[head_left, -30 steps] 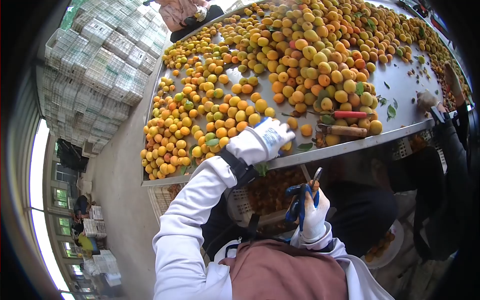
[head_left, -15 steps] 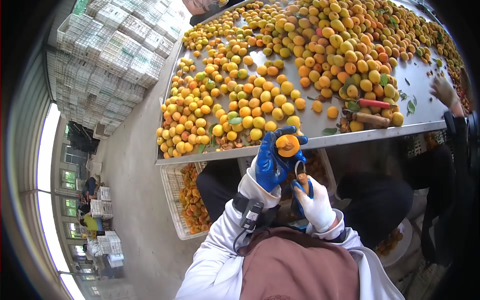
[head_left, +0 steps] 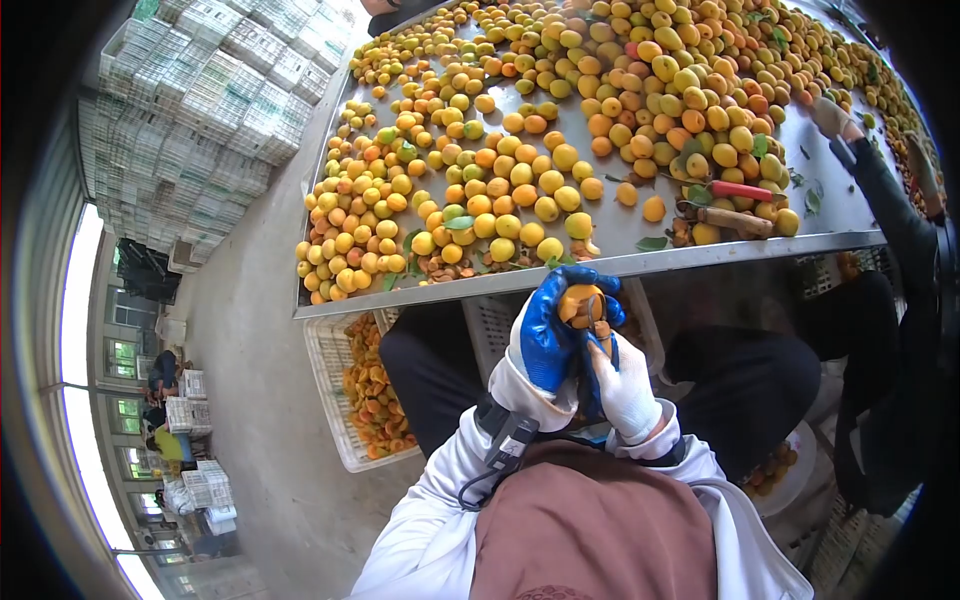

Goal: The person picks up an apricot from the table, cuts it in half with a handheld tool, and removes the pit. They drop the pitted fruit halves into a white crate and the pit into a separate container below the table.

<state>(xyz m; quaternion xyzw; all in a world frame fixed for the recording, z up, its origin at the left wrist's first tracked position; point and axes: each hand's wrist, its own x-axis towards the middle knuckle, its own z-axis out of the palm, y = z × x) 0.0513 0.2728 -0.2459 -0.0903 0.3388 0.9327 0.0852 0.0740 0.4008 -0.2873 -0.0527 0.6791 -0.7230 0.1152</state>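
My left hand (head_left: 545,340), in a blue-coated glove, is closed around a cut apricot (head_left: 575,298) just below the table's front edge. In my right hand (head_left: 628,395), gloved in white with blue, is a pitting tool (head_left: 602,332) with a wooden handle and a looped metal blade. The loop overlaps the cut face of the apricot. Many whole apricots (head_left: 520,195) lie on the metal table (head_left: 650,262) in front of both hands. A red-handled tool (head_left: 742,190) and a wooden-handled tool (head_left: 735,220) rest there among leaves.
A white crate (head_left: 330,385) of apricot pieces stands on the floor at left, under the table edge. At the right, another person's gloved hand (head_left: 832,118) reaches over the fruit. Stacked crates (head_left: 210,100) rise at the back left. A white bucket (head_left: 795,480) holds fruit at lower right.
My right hand has brought the tool's loop up onto the apricot, and my left hand has tilted the fruit toward it. The other person's hand has moved farther up the table.
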